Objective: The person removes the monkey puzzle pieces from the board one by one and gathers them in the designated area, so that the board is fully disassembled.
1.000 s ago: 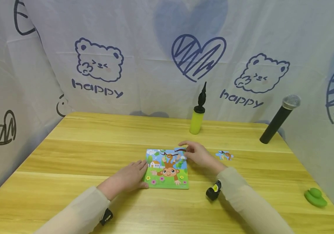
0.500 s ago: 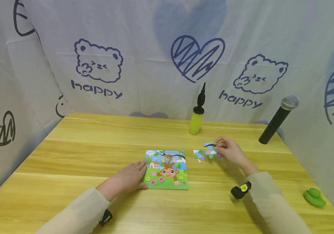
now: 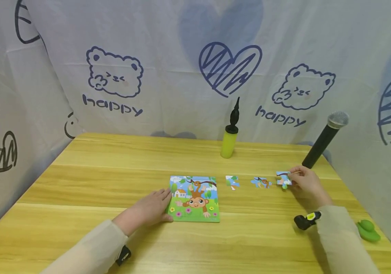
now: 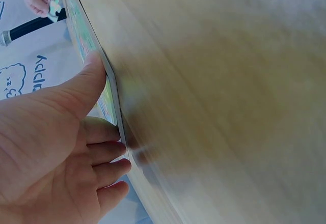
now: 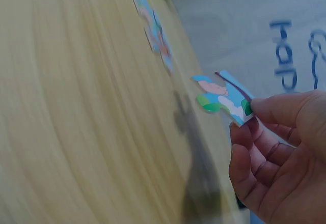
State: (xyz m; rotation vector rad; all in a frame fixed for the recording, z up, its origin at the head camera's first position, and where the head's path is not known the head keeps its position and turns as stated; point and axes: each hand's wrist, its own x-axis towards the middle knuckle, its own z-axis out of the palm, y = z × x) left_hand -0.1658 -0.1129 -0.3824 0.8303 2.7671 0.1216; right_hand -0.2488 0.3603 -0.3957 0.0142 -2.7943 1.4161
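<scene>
While my relaxed left hand (image 3: 153,206) touches green-blue square monkey puzzle (image 3: 195,198) | right hand (image 3: 307,183) pinches blue knobbed piece (image 3: 283,178) | two pieces (image 3: 261,182) down between

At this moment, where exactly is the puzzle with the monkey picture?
In the head view, the monkey puzzle lies flat on the table, below the image centre; the left hand touches its left edge, and a loose piece lies to its right.
</scene>
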